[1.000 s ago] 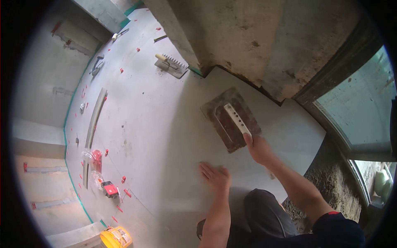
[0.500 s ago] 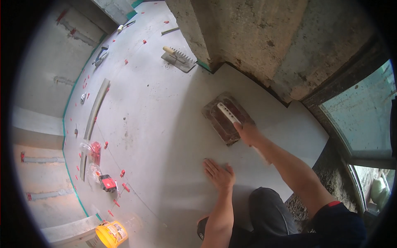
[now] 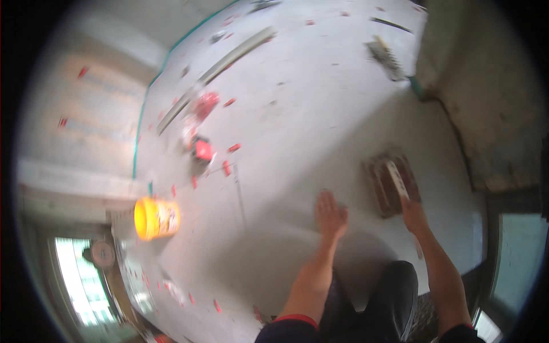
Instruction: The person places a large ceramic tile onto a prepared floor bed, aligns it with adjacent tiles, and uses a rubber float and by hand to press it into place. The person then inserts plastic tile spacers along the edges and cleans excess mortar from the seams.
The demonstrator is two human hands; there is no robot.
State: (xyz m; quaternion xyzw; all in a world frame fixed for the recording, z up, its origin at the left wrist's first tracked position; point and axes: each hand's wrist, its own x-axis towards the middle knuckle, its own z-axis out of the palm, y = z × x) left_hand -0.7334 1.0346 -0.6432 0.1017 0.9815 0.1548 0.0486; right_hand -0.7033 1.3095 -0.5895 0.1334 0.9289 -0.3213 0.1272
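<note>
My right hand (image 3: 414, 216) is closed round the pale handle of a rectangular hand float (image 3: 377, 186). The float's worn, brown-edged base lies flat on the light grey slab floor (image 3: 280, 154). To its left, my left hand (image 3: 331, 216) rests on the same floor, palm down with its fingers stretched out and nothing in it. Motion smears both hands a little. Farther off at the upper right, a notched trowel (image 3: 385, 58) with a wooden handle lies near the wall corner.
A yellow bucket (image 3: 158, 218) stands at the left. Several red tile-levelling pieces (image 3: 234, 147) dot the joints. Beyond lie a red and black device (image 3: 201, 150), a clear bag with red items (image 3: 206, 104) and a long grey bar (image 3: 237, 55). A rough wall (image 3: 486, 103) bounds the right.
My view has swung to the left, so the float, trowel and bucket sit elsewhere in the picture, and a window has come in at lower left. Both hands keep their hold and pose.
</note>
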